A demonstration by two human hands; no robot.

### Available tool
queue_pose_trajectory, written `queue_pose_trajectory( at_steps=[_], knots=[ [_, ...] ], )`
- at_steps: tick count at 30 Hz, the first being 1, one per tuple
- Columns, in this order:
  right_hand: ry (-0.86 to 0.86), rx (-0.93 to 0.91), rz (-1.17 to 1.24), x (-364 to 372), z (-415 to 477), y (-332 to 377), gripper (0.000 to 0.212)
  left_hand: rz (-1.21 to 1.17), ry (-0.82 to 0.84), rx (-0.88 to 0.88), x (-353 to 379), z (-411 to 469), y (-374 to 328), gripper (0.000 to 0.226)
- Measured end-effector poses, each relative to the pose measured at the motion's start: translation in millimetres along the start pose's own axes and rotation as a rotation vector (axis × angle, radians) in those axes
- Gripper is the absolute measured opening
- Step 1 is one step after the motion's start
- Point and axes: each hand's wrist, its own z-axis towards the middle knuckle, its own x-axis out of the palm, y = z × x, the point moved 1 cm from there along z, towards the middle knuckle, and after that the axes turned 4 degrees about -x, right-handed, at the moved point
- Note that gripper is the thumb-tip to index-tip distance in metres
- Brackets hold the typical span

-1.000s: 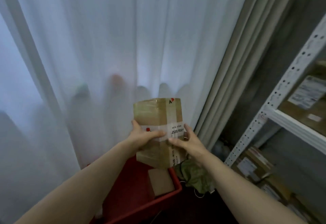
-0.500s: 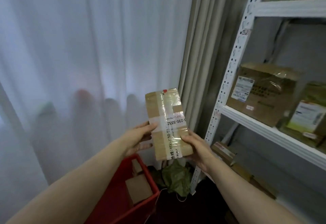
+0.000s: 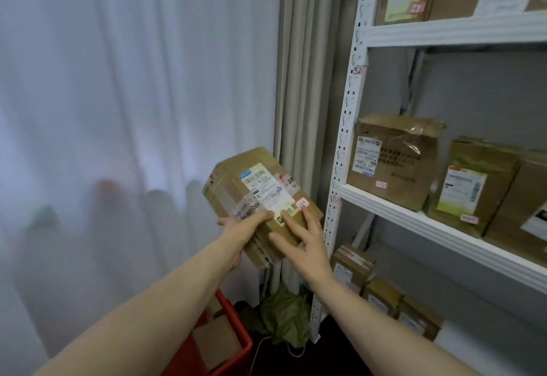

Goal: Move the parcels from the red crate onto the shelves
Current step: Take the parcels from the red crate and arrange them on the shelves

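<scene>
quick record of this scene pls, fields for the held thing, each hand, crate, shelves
held parcel: taped brown box, label side up, tilted, not yet on a shelf
left hand: grips its lower left edge, thumb on top
right hand: straight fingers touch its label side
red crate: cardboard parcel visible inside
middle shelf: labelled boxes standing on it

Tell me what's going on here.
A person is holding a taped cardboard parcel in the air, just left of the white shelves. The left hand grips its lower edge, and the right hand lies with spread fingers on the labelled face. It is not yet on a shelf. The red crate below holds at least one more box, and several shelved parcels are already in place.
</scene>
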Motion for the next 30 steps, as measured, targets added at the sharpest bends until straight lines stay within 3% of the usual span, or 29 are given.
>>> queue_pose_trajectory(
  at_steps=[2, 6, 9, 11, 13, 16, 19, 22, 25, 30],
  knots=[
    [-0.026, 0.023, 0.157, -11, 1, 7, 0.048, -0.044, 0.049, -0.037, -8, 3, -4, 0.098],
    [-0.185, 0.259, 0.185, -46, 17, 3, 0.065, -0.004, 0.194, -0.023, -24, -5, -17, 0.054],
    [0.013, 0.512, 0.349, -59, 21, -3, 0.084, 0.038, 0.308, -0.016, -29, -11, -22, 0.060],
    [0.141, 0.585, 0.462, -63, 17, -2, 0.069, 0.063, 0.344, -0.024, -31, -15, -24, 0.061],
    [0.229, 0.598, 0.542, -64, 13, -8, 0.053, 0.074, 0.388, -0.024, -30, -18, -25, 0.065],
    [0.306, 0.570, 0.581, -64, 9, -17, 0.067, 0.081, 0.430, 0.004, -30, -21, -25, 0.068],
    [0.193, 0.551, 0.699, -65, 8, -20, 0.077, 0.129, 0.429, 0.062, -29, -24, -28, 0.060],
    [0.187, 0.514, 0.729, -66, 6, -15, 0.050, 0.234, 0.399, 0.074, -27, -28, -31, 0.044],
    [0.143, 0.507, 0.753, -69, 5, -11, 0.030, 0.269, 0.376, 0.062, -21, -31, -32, 0.047],
    [0.041, 0.510, 0.713, -77, 7, -17, 0.044, 0.385, 0.239, 0.138, -11, -32, -33, 0.062]
  ],
)
